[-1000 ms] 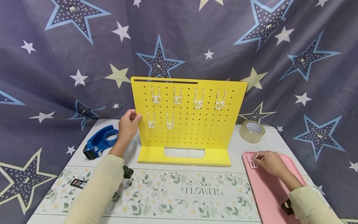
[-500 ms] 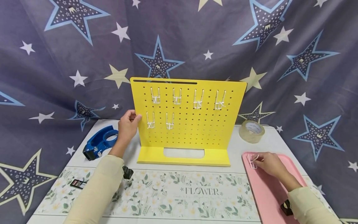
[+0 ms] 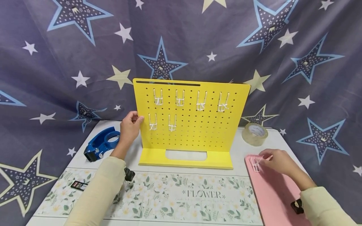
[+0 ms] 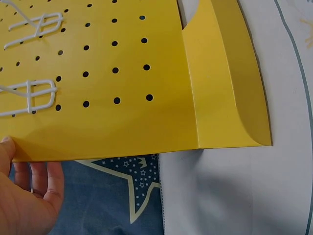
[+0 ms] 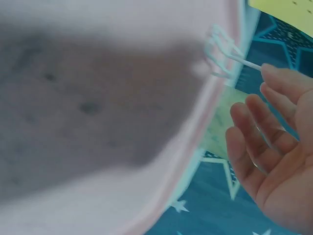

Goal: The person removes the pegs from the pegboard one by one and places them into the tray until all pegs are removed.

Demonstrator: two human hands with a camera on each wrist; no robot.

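A yellow pegboard (image 3: 198, 131) stands upright on its own base, with several white wire hooks (image 3: 180, 101) hung in two rows. My left hand (image 3: 130, 127) grips the board's left edge; in the left wrist view the thumb is at the front face and the other fingers lie behind. Over the far left corner of the pink tray (image 3: 271, 194), my right hand (image 3: 278, 161) pinches the prong of a loose white wire hook (image 3: 255, 166). The right wrist view shows this pegboard hook (image 5: 217, 54) held by its prong, the remaining fingers loosely bent.
A clear tape roll (image 3: 254, 134) lies behind the tray. Left of the board sits a blue tape dispenser (image 3: 103, 142). A small dark-framed item (image 3: 79, 185) is near my left sleeve. A floral runner (image 3: 181, 197) crosses the white table before a starry curtain.
My right hand has shifted slightly right and up while keeping the hook's prong between its fingers. The left hand and the pegboard stay put.
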